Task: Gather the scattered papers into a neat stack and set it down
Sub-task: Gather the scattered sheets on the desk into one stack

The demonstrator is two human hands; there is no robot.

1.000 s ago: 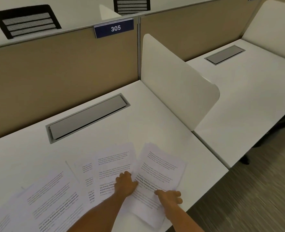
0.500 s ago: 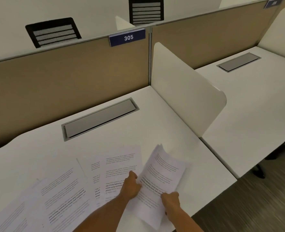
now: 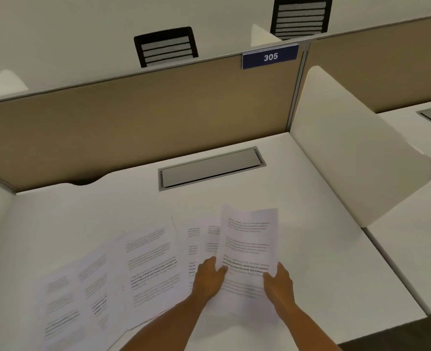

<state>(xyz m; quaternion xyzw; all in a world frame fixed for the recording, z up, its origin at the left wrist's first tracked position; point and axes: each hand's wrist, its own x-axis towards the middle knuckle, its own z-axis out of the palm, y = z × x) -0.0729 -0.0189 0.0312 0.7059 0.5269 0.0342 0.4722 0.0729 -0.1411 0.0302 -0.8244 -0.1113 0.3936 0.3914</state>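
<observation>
Above the white desk [image 3: 310, 224], the left hand [image 3: 208, 279] and right hand [image 3: 279, 282] pinch the side edges of a small sheaf of papers [image 3: 248, 247], thumbs on top, beside scattered sheets [image 3: 143, 262] lying flat.

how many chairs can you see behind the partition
2. One black chair stands behind the partition left of the 305 sign; the other chair is right of it. Others may be hidden.

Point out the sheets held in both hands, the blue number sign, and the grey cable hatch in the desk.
White printed sheets held in both hands [image 3: 248, 249]: head view, middle of top page.
Blue rectangular sign reading 305 [image 3: 270, 57]: head view, on the digits.
Grey metal cable hatch [image 3: 210, 168]: head view, centre of lid.
</observation>
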